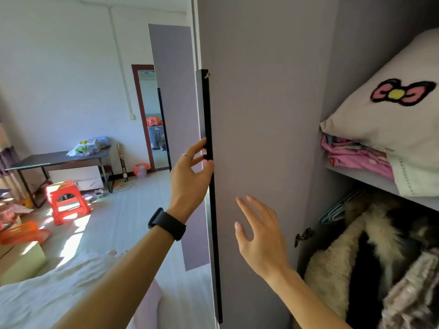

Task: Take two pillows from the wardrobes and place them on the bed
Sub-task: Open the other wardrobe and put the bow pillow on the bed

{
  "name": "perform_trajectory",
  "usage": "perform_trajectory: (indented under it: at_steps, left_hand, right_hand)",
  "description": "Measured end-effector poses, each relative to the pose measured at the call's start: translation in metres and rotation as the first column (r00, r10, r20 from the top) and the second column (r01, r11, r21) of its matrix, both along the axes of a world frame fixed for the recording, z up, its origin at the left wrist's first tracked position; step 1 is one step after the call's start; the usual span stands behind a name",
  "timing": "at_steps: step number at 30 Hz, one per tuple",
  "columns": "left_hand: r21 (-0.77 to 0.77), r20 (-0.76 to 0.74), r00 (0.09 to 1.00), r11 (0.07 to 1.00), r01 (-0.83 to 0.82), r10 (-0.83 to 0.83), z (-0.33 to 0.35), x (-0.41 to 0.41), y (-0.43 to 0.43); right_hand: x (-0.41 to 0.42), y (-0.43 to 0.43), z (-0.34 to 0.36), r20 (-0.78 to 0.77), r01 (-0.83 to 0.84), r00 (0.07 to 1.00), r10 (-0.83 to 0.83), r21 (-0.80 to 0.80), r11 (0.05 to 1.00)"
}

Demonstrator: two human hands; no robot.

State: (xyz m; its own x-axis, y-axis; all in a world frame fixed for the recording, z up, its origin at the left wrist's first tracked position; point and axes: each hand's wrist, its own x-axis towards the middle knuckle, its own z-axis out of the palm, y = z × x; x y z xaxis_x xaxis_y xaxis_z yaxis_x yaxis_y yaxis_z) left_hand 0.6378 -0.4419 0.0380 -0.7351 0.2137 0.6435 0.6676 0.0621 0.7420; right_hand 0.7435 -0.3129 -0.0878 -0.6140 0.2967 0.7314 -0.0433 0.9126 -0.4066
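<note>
- bed (47,293) w/ white sheet at 7 o'clock, closest to cam
- right hand (261,241) at 5 o'clock, fingers apart & straight, holding nothing, right by the inside of the wardrobe door (261,115); can't tell if touching
- left hand (190,176) approx center, black wristband (167,224), fingers + thumb clamped on the black handle strip (209,110) at the door's edge
- pillow (380,129) w/ pink bow at 2 o'clock, on wardrobe shelf (370,181), atop folded pink cloth (356,157); fluffy coats (344,257) below
- far back, 9 o'clock: red stool (66,200), dark tabletop (54,159) w/ bags
</note>
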Motion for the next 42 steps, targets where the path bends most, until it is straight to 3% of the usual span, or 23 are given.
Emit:
perform_trajectory:
  at_steps: [3, 6, 9, 14, 18, 23, 29, 33, 36, 42]
  left_hand:
    - [0.039, -0.091, 0.996, 0.999, 0.008, -0.005, -0.020, 0.032, 0.010]
    - [0.036, -0.056, 0.979, 0.979, 0.199, -0.197, -0.039, 0.068, 0.041]
    - [-0.026, 0.029, 0.905, 0.904, 0.426, -0.425, -0.053, 0.105, 0.098]
    - [-0.104, 0.163, 0.672, 0.665, 0.739, -0.722, -0.067, 0.172, 0.190]
    - [-0.112, 0.191, 0.536, 0.525, 0.844, -0.822, -0.063, 0.220, 0.242]
    - [0.016, 0.192, 0.423, 0.434, 0.901, -0.886, -0.043, 0.254, 0.276]
    - [0.086, 0.226, 0.346, 0.372, 0.924, -0.911, -0.033, 0.251, 0.300]
    - [0.017, 0.225, 0.299, 0.310, 0.951, -0.927, -0.024, 0.240, 0.315]
    - [-0.005, 0.210, 0.270, 0.275, 0.961, -0.940, -0.018, 0.238, 0.311]
    - [0.048, 0.248, 0.127, 0.144, 0.988, -0.960, -0.023, 0.215, 0.275]
  right_hand:
    - [0.056, 0.022, 0.000, -0.065, 0.063, 0.996, -0.064, -0.011, 0.998]
    - [0.115, 0.050, 0.002, -0.113, 0.176, 0.978, -0.174, 0.004, 0.984]
    - [0.173, 0.080, 0.008, -0.113, 0.385, 0.920, -0.376, 0.074, 0.920]
    - [0.262, 0.111, 0.029, -0.157, 0.687, 0.726, -0.669, 0.179, 0.704]
    - [0.319, 0.125, 0.049, -0.228, 0.851, 0.514, -0.827, 0.255, 0.458]
    - [0.359, 0.144, 0.066, -0.284, 0.947, 0.238, -0.929, 0.279, 0.157]
    - [0.362, 0.172, 0.063, -0.201, 0.975, 0.040, -0.979, 0.221, -0.006]
    - [0.356, 0.182, 0.058, -0.187, 0.966, -0.021, -0.982, 0.250, -0.069]
    - [0.357, 0.174, 0.063, -0.160, 0.970, -0.021, -0.987, 0.235, -0.058]
    - [0.346, 0.131, 0.059, -0.116, 0.990, 0.122, -0.986, 0.087, 0.112]
